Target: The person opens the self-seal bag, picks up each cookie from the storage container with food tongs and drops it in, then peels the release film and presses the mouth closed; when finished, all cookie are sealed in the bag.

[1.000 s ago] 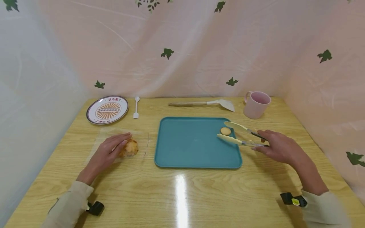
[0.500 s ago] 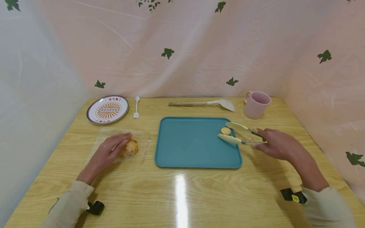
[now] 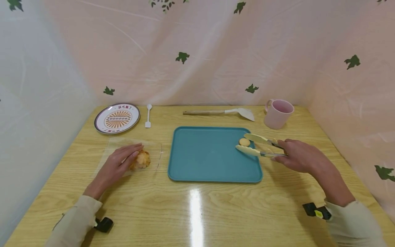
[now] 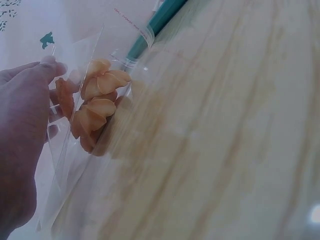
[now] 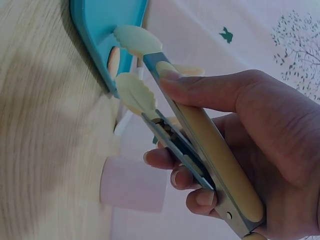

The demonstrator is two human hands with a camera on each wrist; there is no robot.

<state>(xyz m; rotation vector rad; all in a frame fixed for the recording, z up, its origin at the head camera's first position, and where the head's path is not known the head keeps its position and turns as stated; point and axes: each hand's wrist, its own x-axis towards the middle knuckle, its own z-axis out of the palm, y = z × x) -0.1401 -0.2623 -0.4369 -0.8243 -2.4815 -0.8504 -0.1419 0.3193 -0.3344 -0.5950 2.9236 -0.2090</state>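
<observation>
My left hand (image 3: 118,163) holds a clear plastic bag (image 4: 70,165) at its left side, fingers partly behind the film in the left wrist view. Inside lie golden, petal-shaped pastries (image 4: 97,107), partly covered by the hand in the head view. My right hand (image 3: 300,156) grips a pair of tongs (image 5: 210,155), thumb on one arm and fingers round the other. The tongs' cream scalloped tips stand apart, one on either side of a small round cookie (image 3: 244,142). This cookie lies in the right part of a teal tray (image 3: 210,157).
Behind the left hand are a patterned plate (image 3: 117,118) and a small white spoon (image 3: 148,116). A wooden-handled spatula (image 3: 219,112) lies behind the tray. A pink mug (image 3: 277,115) stands at the back right, beyond the tongs.
The right hand has shifted slightly left, and the tongs' arms have come a little nearer each other around the cookie. The left hand and the pastry bag stay in place.
</observation>
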